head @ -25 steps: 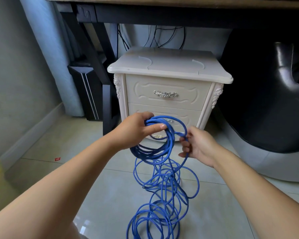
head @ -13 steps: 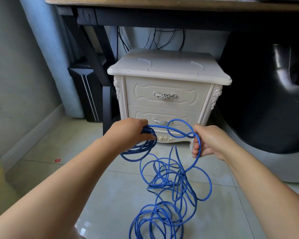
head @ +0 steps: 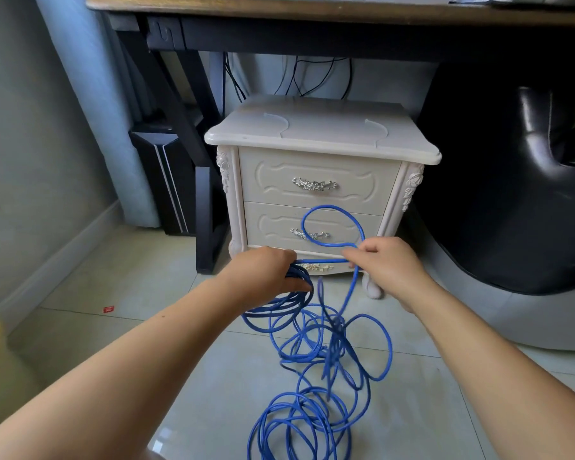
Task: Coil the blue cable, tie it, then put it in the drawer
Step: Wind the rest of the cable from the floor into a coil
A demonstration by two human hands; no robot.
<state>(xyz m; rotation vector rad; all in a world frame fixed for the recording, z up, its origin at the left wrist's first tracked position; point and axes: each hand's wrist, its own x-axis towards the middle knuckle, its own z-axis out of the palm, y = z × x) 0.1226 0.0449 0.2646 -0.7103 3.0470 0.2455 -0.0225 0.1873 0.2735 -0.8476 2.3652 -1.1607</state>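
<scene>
Several turns sit gripped in my left hand, my right hand pinches a loop of blue cable; pulling could knot the tangle on the floor.

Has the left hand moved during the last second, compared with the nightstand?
Yes. Against the nightstand, the left hand sank from lower-drawer level to the base.

The thin round plastic cable is bright blue. The small wooden cabinet is cream white, with carved flower patterns and silver metal handles. Left of the cabinet, a tiny red scrap lies on the pale grey tiled floor.
</scene>
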